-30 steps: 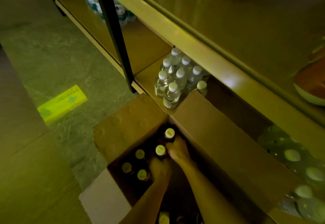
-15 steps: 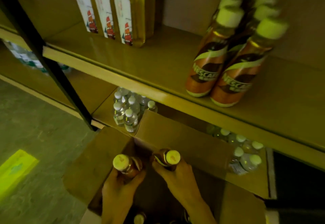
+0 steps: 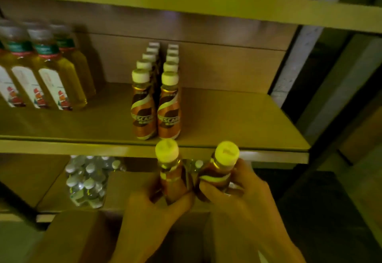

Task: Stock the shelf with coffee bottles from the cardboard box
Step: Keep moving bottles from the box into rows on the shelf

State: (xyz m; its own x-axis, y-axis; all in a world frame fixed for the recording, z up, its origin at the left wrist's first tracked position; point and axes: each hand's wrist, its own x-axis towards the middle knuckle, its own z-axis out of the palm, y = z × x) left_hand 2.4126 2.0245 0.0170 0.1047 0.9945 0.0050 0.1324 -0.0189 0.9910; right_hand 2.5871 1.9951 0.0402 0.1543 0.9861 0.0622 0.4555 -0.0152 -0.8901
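My left hand (image 3: 153, 215) grips a brown coffee bottle (image 3: 169, 169) with a pale cap, held upright just below the shelf's front edge. My right hand (image 3: 244, 200) grips a second coffee bottle (image 3: 222, 169), tilted slightly right, beside the first. On the wooden shelf (image 3: 237, 122) above them stand two rows of several coffee bottles (image 3: 157, 109), running from front to back. The cardboard box (image 3: 78, 236) lies below my hands; only its left flap shows.
Tall yellow drink bottles (image 3: 47, 76) stand at the shelf's left. A pack of water bottles (image 3: 86, 180) sits on the lower shelf. The shelf surface right of the coffee rows is bare. A dark gap and a wall lie to the right.
Both hands have lifted a coffee bottle each out of the box up to the shelf's front edge. The view has risen from the box to the shelf.
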